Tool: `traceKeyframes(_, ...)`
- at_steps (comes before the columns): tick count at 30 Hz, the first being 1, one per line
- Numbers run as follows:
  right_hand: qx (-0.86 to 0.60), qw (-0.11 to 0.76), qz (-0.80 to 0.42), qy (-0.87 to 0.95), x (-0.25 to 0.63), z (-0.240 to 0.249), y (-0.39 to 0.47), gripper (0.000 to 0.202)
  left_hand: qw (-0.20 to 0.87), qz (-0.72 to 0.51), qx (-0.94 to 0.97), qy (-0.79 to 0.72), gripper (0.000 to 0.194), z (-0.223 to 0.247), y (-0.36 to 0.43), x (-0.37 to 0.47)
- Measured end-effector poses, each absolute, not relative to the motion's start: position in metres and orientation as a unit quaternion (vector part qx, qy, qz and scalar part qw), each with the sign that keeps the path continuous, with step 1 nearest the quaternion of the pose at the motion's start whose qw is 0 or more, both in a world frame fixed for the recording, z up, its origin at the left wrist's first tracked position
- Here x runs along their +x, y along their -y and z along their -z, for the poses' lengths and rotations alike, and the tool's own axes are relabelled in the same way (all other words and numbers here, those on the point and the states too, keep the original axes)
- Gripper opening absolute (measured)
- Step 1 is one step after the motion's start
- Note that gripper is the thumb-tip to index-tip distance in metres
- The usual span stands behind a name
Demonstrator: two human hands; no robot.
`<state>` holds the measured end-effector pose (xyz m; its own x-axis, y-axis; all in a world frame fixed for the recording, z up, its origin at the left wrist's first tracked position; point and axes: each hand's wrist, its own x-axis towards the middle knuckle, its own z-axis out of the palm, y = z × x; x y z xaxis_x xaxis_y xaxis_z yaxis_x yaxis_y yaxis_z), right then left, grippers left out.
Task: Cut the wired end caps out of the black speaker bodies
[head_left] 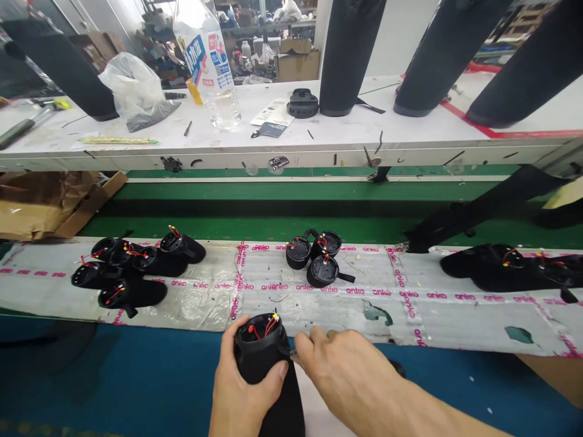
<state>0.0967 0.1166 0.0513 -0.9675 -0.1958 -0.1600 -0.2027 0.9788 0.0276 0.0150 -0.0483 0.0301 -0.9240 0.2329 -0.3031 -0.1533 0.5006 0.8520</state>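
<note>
My left hand (241,391) is wrapped around a black fabric-covered tube (260,359), just below its rim. The tube's open end tilts up towards me, and red and black wires (268,326) with small connectors show inside. Its lower part runs down past the bottom edge of the view. My right hand (348,367) is closed at the tube's right side, pinching a small dark, thin piece (286,351) against the wall below the rim. Whether that piece is a tool tip or a strap I cannot tell. Fingers hide most of it.
Beyond my hands runs a taped bench strip (214,303). On it lie several wired black tubes (157,261) at left, three short black caps (322,271) mid-strip and more tubes (492,267) at right. A white shelf (255,142) above holds a bottle (207,73) and upright tubes (348,60).
</note>
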Motion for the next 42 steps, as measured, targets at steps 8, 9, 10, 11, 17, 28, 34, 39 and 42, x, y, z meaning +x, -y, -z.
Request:
traceKeyframes(8,-0.117,0.055,0.005,-0.992,0.089,-0.037,-0.125,0.016,0.297,-0.555,0.043,-0.776,0.085,-0.026,0.059,0.004)
traceKeyframes(9,-0.113,0.045,0.015,-0.992,0.089,-0.035,-0.126,0.014,0.303,-0.557,0.049,-0.771,0.086,-0.025,0.060,0.003)
traceKeyframes(10,-0.111,0.036,0.022,-0.993,0.089,-0.034,-0.126,0.013,0.309,-0.560,0.056,-0.767,0.086,-0.023,0.060,0.002)
traceKeyframes(11,-0.109,0.030,0.024,-0.993,0.089,-0.032,-0.127,0.014,0.312,-0.562,0.064,-0.763,0.086,-0.022,0.061,0.000)
traceKeyframes(17,-0.083,0.018,0.023,-0.996,0.087,-0.029,-0.122,0.014,0.330,-0.608,0.044,-0.721,0.082,-0.012,0.060,-0.002)
traceKeyframes(28,-0.030,-0.020,0.125,-0.991,0.092,-0.030,-0.137,0.014,0.429,-0.684,-0.019,-0.590,0.085,0.000,0.055,0.000)
traceKeyframes(34,-0.062,-0.002,0.062,-0.996,0.089,-0.035,-0.131,0.019,0.415,-0.676,0.001,-0.609,0.082,-0.001,0.054,-0.001)
traceKeyframes(39,-0.073,0.003,0.018,-0.997,0.088,-0.037,-0.132,0.019,0.393,-0.661,0.012,-0.640,0.081,-0.006,0.052,-0.001)
traceKeyframes(42,-0.085,-0.006,0.004,-0.996,0.087,-0.041,-0.135,0.018,0.384,-0.654,0.019,-0.652,0.080,-0.009,0.052,-0.002)
